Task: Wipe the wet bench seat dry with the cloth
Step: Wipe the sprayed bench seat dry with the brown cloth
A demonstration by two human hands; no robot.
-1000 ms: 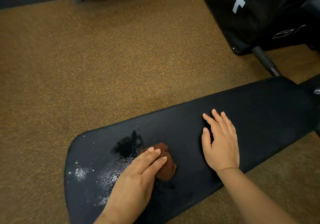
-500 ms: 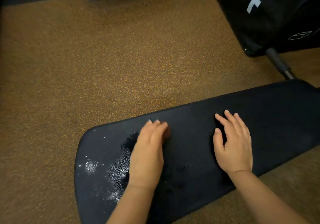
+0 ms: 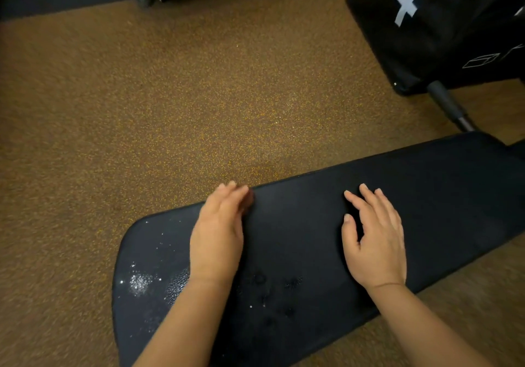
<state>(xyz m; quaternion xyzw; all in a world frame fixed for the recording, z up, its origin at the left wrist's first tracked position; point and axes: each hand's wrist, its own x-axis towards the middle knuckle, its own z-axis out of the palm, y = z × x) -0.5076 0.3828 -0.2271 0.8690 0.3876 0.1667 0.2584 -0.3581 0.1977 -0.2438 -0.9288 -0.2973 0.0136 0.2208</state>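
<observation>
My left hand (image 3: 217, 233) has swept forward from the puddle to the far edge of the bench seat (image 3: 443, 196), fingers flat over the brown cloth (image 3: 251, 198) — only a sliver shows beside my fingertips. My right hand (image 3: 375, 241) stays put, flat, steadying the pad, holding nothing. Droplets (image 3: 139, 283) remain near the rounded end — I judge another pass is needed there.

Left hand (image 3: 217, 236) pushed cloth (image 3: 250, 199) to seat's (image 3: 426, 196) far edge
</observation>
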